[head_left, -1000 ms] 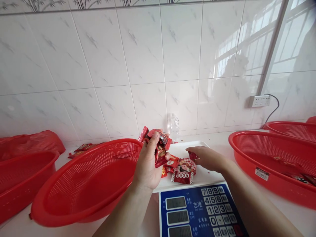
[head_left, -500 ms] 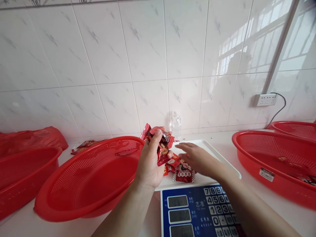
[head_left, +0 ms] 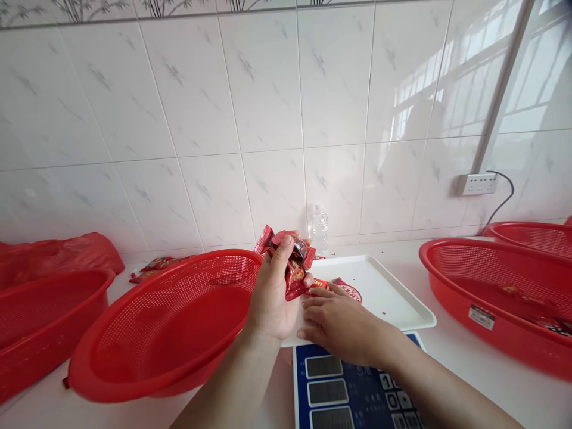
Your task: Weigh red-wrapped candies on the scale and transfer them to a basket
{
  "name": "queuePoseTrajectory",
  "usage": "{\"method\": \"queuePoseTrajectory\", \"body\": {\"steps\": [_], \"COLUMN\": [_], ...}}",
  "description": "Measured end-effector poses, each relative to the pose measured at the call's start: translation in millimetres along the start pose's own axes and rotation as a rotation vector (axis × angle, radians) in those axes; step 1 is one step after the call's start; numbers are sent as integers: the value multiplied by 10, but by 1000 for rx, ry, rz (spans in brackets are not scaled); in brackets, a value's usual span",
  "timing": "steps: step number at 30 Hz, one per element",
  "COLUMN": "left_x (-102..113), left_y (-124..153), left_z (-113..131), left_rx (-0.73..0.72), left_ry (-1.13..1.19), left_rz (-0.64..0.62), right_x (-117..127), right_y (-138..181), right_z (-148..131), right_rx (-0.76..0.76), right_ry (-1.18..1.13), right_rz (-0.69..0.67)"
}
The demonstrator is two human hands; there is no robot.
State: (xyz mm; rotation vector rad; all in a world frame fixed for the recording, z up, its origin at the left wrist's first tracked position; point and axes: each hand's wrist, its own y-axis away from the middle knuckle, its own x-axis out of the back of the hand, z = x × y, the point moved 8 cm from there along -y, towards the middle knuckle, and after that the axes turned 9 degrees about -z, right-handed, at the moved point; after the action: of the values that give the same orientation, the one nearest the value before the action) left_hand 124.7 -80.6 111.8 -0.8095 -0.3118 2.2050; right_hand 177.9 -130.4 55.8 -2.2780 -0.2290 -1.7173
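My left hand (head_left: 271, 292) is raised over the white scale tray (head_left: 384, 292), its fingers closed round a bunch of red candy packets (head_left: 290, 259). My right hand (head_left: 337, 322) lies palm down on the tray's near left part, fingers curled over the red packets (head_left: 346, 288) lying there; only their far edges show past the fingertips. Whether it grips any of them is hidden. The blue face of the electronic scale (head_left: 344, 387) sits under my right wrist.
A big red perforated basket (head_left: 156, 333) is tilted just left of the scale. Another red basket (head_left: 500, 292) with a few packets stands at the right, a third (head_left: 536, 235) behind it. A red tub (head_left: 40, 316), a red bag (head_left: 53, 253), loose packets (head_left: 152, 266) and a clear bottle (head_left: 319, 225) line the wall.
My right hand slid from the tray's middle to its near left and came down over the packets there, covering most of them. My left hand kept its bunch in place.
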Motion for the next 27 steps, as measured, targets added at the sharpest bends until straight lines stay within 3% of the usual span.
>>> {"method": "queuePoseTrajectory", "body": {"steps": [8, 15, 27], "left_x": [-26, -22, -12], "left_y": [1, 4, 22], "left_z": [25, 4, 8], "left_rx": [-11, 16, 16], "left_ry": [-15, 16, 8], "left_rz": [-31, -17, -7], "right_x": [174, -93, -13], "right_y": [17, -63, -23], "right_z": [300, 349, 426], "right_rx": [-83, -100, -130], "right_ry": [-9, -18, -47], "right_rz": [112, -98, -21]}}
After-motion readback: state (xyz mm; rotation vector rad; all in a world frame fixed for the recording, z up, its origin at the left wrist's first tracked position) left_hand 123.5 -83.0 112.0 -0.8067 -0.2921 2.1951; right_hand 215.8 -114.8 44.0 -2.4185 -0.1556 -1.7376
